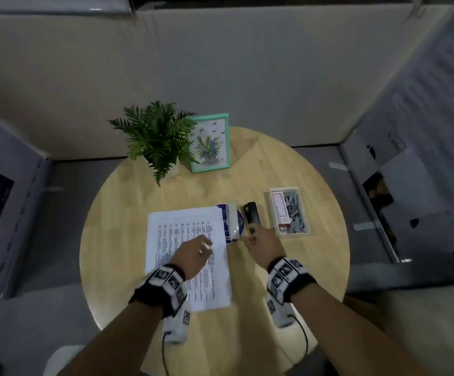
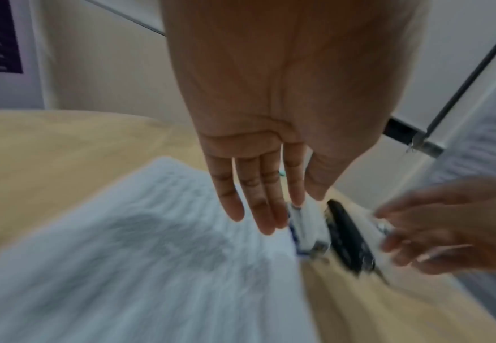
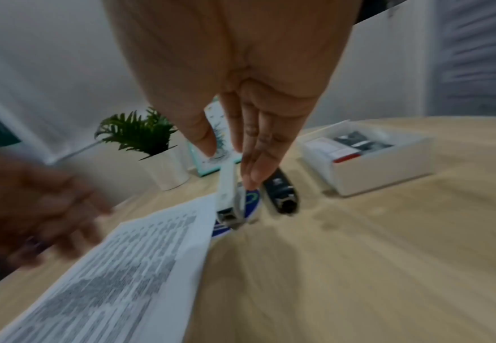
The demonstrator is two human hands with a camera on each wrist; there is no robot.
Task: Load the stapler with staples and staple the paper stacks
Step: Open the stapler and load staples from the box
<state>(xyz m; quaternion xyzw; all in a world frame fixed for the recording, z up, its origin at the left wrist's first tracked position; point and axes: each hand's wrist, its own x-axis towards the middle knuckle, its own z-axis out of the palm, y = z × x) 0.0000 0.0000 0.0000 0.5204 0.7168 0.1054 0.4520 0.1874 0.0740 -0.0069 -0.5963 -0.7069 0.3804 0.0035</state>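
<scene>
A stack of printed paper (image 1: pixel 187 253) lies in the middle of the round wooden table (image 1: pixel 139 207). Just right of its top corner a white stapler (image 1: pixel 232 222) rests on a blue disc (image 1: pixel 241 221), and a black stapler (image 1: pixel 252 214) lies beside it. My left hand (image 1: pixel 206 244) hovers over the paper with straight fingers and holds nothing; in the left wrist view its fingertips (image 2: pixel 267 222) sit close to the white stapler (image 2: pixel 306 227). My right hand (image 1: pixel 250 236) is at the near ends of both staplers, empty; its fingers (image 3: pixel 255 171) point down between the white stapler (image 3: pixel 229 195) and the black stapler (image 3: pixel 280 192).
A white tray (image 1: pixel 272 213) holding staple boxes and loose staple strips stands to the right of the staplers. At the back of the table are a potted fern (image 1: pixel 158 139) and a teal picture frame (image 1: pixel 211 143). Cardboard walls surround the table.
</scene>
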